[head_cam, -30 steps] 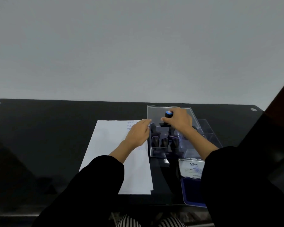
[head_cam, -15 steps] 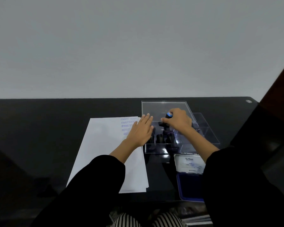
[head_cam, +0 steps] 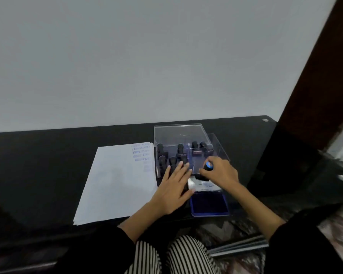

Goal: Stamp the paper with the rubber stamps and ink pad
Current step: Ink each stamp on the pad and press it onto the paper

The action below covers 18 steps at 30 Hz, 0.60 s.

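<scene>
R grip (head_cam: pixel 220 173) pinches blue-capped stamp (head_cam: pixel 208 166); ink pad (head_cam: pixel 209 203) just on its near side.
Stamp prob light, stiff plastic; best held high on handle, near cap. L grip (head_cam: pixel 174 186) flat, fingers spread, just left of R; paper (head_cam: pixel 117 184) further left; clear case (head_cam: pixel 181 133) w/ other stamps (head_cam: pixel 172 160) just beyond.

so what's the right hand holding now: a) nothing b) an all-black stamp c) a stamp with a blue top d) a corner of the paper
c: the right hand grips a blue-topped stamp close to the open ink pad, while the left hand lies flat and holds nothing.
</scene>
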{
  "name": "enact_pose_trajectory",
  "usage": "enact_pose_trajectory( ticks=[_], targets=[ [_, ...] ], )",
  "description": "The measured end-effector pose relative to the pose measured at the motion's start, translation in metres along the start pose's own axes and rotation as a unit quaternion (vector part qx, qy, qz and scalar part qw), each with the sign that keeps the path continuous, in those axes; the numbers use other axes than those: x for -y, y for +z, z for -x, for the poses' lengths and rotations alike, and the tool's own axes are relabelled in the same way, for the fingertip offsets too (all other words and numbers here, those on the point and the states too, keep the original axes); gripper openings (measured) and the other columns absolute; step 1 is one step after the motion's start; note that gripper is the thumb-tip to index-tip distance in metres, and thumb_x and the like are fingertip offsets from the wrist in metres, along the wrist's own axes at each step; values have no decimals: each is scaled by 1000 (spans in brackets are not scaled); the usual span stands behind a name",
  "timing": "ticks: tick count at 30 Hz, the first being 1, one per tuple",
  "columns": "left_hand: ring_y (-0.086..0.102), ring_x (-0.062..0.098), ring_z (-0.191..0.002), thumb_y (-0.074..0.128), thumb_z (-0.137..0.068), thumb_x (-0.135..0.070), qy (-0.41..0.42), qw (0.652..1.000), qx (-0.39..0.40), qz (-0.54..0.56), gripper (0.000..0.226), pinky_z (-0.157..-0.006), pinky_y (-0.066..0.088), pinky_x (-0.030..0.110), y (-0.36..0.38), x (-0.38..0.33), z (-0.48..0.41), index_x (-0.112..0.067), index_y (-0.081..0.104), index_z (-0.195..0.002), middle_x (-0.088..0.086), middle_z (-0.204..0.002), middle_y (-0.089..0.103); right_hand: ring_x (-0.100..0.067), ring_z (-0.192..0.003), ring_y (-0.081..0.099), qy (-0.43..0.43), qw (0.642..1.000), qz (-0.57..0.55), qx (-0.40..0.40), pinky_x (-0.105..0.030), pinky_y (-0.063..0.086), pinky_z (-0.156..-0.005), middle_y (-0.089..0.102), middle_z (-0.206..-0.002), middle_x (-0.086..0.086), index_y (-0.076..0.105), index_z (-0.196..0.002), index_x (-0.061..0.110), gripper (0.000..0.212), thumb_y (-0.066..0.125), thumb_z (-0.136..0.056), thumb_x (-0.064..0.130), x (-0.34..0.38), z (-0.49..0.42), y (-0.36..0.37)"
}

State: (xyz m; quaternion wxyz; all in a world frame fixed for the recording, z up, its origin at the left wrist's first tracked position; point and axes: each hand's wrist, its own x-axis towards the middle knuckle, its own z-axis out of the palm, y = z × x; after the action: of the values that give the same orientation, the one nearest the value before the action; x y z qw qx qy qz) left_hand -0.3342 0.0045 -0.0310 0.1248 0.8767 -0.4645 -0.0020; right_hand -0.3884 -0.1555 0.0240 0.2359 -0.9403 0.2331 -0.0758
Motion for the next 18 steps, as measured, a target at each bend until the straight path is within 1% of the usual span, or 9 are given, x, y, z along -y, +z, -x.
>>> enact_pose_trajectory(
  ticks=[1,2,3,5,8,9,12,13,18],
  targets=[
    [-20,6,-141,10,-86,-66,6,1000,-2,-14,80,-114,-18,33,5,-5,7,-19,5,-151,-6,-158,-7,-21,-88,60,-1,1000,14,10,-26,38,-67,66,-97,-3,59,-93,17,21,60,-83,35,-4,9,2],
    [-22,5,-141,9,-85,-67,8,1000,3,-15,82,-113,-20,32,9,-9,13,-19,2,-150,-6,-158,-10,-21,-91,61,-4,999,26,19,-26,38,-67,65,-98,-3,58,-94,17,21,59,-83,36,-8,17,5],
    [-23,5,-140,14,-87,-67,7,1000,14,-7,81,-113,-20,32,14,-13,19,-18,0,-150,-6,-157,-11,-21,-92,61,-9,999,36,27,-26,39,-67,65,-99,-2,58,-94,17,22,59,-84,37,-12,25,7],
    [-23,7,-141,22,-87,-68,-3,999,41,1,87,-114,-18,33,23,-20,27,-15,-5,-150,-3,-157,-14,-20,-92,61,-19,998,50,29,-26,40,-66,66,-100,-2,59,-97,18,23,58,-85,37,-18,38,10],
    [-22,11,-142,16,-72,-81,-33,997,76,0,107,-114,-15,35,32,-27,33,-11,-10,-149,2,-157,-17,-20,-95,62,-29,997,74,10,-26,39,-67,67,-102,-1,58,-103,20,24,56,-86,37,-23,50,9],
    [-21,12,-143,17,-72,-82,-45,996,82,6,109,-115,-14,35,33,-29,33,-10,-11,-148,3,-157,-17,-20,-95,62,-32,996,83,3,-26,39,-67,67,-102,-1,58,-104,20,24,55,-87,37,-24,53,9],
    [-19,15,-144,33,-85,-71,-80,993,78,41,100,-117,-11,37,36,-33,33,-8,-12,-148,6,-157,-16,-22,-92,63,-48,993,111,-13,-28,40,-66,67,-100,-3,55,-105,18,21,50,-91,34,-29,59,9],
    [-18,16,-144,34,-86,-68,-89,992,77,49,98,-117,-10,37,37,-33,32,-8,-11,-148,6,-157,-15,-22,-90,63,-54,991,119,-16,-28,40,-65,67,-99,-4,54,-104,18,20,49,-92,33,-31,61,10],
    [-13,17,-145,30,-90,-65,-95,994,62,10,91,-119,-8,39,44,-36,32,-7,-7,-149,7,-158,-9,-23,-91,63,-67,989,129,-23,-28,39,-63,66,-99,-5,51,-107,15,21,44,-96,32,-35,69,18]
  ],
)
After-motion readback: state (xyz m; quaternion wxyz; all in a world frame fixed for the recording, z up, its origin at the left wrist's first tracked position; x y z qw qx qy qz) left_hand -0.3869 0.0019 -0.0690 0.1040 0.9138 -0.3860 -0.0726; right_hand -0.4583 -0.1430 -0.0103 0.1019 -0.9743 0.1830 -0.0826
